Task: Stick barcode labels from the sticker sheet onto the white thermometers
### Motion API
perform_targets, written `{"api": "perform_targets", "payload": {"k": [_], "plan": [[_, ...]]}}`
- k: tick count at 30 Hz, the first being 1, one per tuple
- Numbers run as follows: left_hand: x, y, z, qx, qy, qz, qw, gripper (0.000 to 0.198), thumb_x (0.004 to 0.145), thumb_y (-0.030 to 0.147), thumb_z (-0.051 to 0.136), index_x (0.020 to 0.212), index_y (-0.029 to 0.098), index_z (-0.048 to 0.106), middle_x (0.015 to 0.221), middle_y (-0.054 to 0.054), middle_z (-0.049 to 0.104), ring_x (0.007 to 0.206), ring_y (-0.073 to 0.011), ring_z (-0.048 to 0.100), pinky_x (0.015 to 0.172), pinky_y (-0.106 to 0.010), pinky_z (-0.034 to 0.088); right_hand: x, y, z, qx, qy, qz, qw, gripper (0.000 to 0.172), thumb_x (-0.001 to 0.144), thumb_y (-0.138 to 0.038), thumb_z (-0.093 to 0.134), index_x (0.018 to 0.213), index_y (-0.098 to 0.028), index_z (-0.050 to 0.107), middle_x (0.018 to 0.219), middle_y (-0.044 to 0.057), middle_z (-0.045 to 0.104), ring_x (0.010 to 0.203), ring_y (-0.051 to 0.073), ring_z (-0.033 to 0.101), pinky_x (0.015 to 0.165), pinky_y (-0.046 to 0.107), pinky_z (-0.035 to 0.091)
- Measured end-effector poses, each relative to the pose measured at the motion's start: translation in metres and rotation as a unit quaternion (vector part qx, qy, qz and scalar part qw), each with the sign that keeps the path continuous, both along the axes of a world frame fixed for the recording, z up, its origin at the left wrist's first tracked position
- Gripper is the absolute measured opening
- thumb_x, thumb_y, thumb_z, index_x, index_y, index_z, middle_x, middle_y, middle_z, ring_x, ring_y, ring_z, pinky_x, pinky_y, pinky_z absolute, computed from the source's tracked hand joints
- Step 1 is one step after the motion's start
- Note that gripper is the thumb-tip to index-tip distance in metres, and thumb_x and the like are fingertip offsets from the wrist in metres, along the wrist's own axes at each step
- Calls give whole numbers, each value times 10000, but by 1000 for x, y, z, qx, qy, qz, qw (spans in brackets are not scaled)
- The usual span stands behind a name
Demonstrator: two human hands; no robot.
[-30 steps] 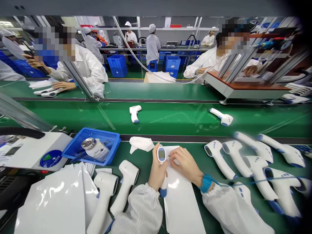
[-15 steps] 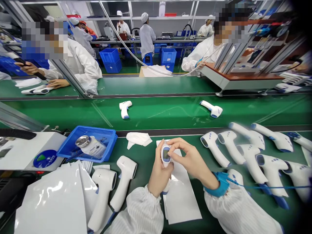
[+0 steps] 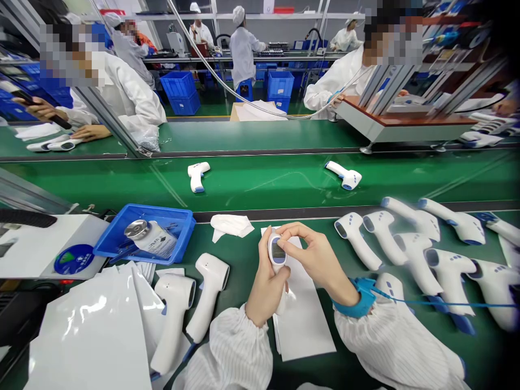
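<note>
My left hand [image 3: 266, 287] is wrapped round the handle of a white infrared thermometer [image 3: 277, 252], screen facing me. My right hand [image 3: 314, 260] pinches at the top edge of its screen with thumb and forefinger; a blue wrist strap [image 3: 359, 298] with a cord sits on that wrist. Under both hands lies a stack of white sheets [image 3: 303, 319] on the green bench. Two white thermometers [image 3: 203, 295] lie to the left of my left arm. Several more thermometers [image 3: 414, 254] lie in a row to my right.
A blue tray [image 3: 162, 216] with a metal-capped bottle stands at the left, beside a white cloth [image 3: 229, 223]. Glossy white bags [image 3: 93, 330] lie at lower left. Two thermometers [image 3: 197, 176] lie on the green conveyor belt. Other workers in white coats sit across it.
My right hand rose from the white sheet to the thermometer's screen and now pinches at it. The thermometers on the belt have drifted left.
</note>
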State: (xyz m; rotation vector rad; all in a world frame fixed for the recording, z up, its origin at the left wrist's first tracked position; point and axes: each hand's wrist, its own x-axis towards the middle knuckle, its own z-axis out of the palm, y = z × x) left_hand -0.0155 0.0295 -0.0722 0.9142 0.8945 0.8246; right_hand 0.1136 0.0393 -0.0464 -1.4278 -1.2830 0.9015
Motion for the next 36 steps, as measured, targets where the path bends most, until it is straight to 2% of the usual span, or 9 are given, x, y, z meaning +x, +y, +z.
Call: {"api": "perform_targets", "payload": {"k": [6,10,14,20,24,28,31,36], "plan": [[-2,0,3,-6,-2,-2,1000,856,777,107,537,1507,388,191,1537,-69,329,538,-59,492,509,-261,466,-2,0,2,7,8,-4,1000,52,760,-230,667,708,-231,668,957,29,725,982,213,666,906,368,494],[-2,0,5,-15,-1,-4,1000,863,776,116,546,1513,378,181,1488,-95,393,507,-57,483,510,-271,461,-3,0,4,6,8,-4,1000,48,760,-222,665,712,-230,668,960,30,726,984,215,665,911,372,490],[-3,1,8,-13,2,-6,1000,868,773,123,541,1513,383,169,1496,-93,372,519,-59,489,514,-274,461,-4,0,5,3,9,-4,1000,42,752,-209,660,716,-230,667,965,29,726,983,216,662,905,376,492],[-7,2,10,-38,-27,-13,999,935,722,132,570,1527,343,145,1380,-114,458,534,-66,480,496,-255,438,-5,1,6,13,6,-2,1000,43,756,-216,664,715,-228,666,947,26,723,966,209,666,905,367,491],[-11,2,11,-58,-55,-32,996,804,819,223,515,1514,383,143,1297,-91,480,525,-60,495,514,-260,444,-5,1,8,13,-1,-3,1000,57,774,-214,669,718,-225,665,955,30,721,989,214,660,916,373,482],[-11,2,9,-54,-59,-17,997,660,900,278,449,1496,397,191,1213,-75,487,500,-48,475,499,-257,443,-5,1,9,16,-3,-1,1000,65,779,-201,666,717,-223,663,949,27,714,964,201,660,909,358,483],[-9,2,8,-61,-49,-10,997,639,912,272,426,1496,397,198,1161,-71,494,484,-45,468,480,-249,433,-5,1,8,19,-6,0,1000,69,774,-186,662,716,-223,660,935,23,711,945,192,662,904,348,484],[-9,0,8,-54,-36,-7,998,638,908,257,429,1491,404,219,1191,-76,490,494,-48,482,488,-250,442,-4,1,8,20,-8,-1,1000,71,764,-175,653,710,-222,654,934,24,716,950,194,666,902,348,485]]}}
